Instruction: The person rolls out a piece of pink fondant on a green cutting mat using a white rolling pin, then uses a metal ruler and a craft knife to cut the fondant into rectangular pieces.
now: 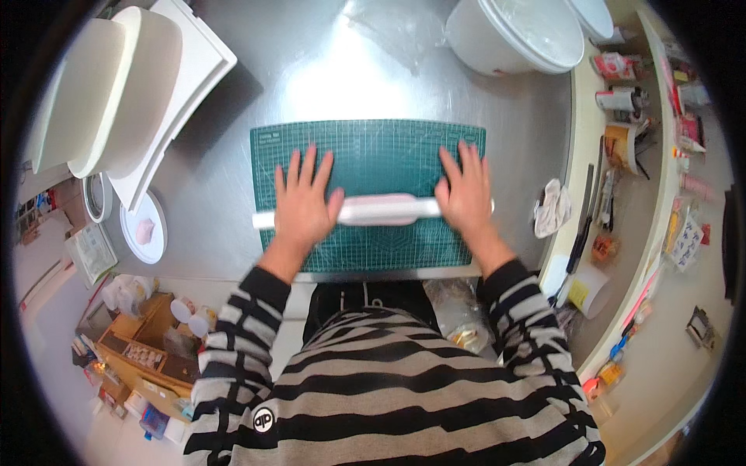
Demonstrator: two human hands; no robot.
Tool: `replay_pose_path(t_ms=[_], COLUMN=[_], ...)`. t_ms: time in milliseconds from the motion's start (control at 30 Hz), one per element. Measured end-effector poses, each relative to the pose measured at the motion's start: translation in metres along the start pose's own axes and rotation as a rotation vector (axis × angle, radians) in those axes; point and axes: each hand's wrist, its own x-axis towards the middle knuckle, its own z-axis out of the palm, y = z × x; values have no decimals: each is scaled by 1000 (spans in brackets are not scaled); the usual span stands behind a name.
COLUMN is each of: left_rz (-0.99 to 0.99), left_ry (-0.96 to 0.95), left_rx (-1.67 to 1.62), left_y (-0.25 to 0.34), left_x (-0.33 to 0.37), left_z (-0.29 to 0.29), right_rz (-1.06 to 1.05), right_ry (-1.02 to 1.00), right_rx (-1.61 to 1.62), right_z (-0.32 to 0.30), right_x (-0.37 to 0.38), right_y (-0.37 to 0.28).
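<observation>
A white rolling pin point(359, 210) lies crosswise on a green cutting mat point(373, 160). Beneath its middle is a flattened pale pink piece of dough or clay point(398, 220), partly covered by the pin. Over the pin's left part rests my left hand point(305, 203), palm down with fingers spread and pointing away from me. My right hand point(466, 191) lies likewise on the right part, its fingers stretched out. Neither hand is wrapped round the pin; both press on it from above.
Left on the metal table stand a white tiered stand point(128, 93) and a round white lid point(158, 242) with a pink lump point(144, 231). A white bucket point(517, 35) is at the far right. A crumpled cloth point(552, 208) lies near the right-hand shelf point(579, 155) of tools.
</observation>
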Motion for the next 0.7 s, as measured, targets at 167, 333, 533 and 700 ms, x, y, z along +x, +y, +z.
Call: replay_pose_path(t_ms=[167, 333, 533, 700], left_rz=[-28, -74, -140, -172], left_ry=[26, 36, 255, 26], left_rx=[-9, -33, 22, -58], left_y=[7, 11, 0, 28], left_x=[-2, -6, 33, -45], left_z=[-1, -5, 5, 13], right_rz=[-45, -76, -143, -215], right_ry=[-28, -62, 48, -96], right_rx=[-10, -1, 47, 30], right_z=[-3, -5, 4, 2], right_x=[3, -3, 51, -20], right_y=[0, -2, 11, 9])
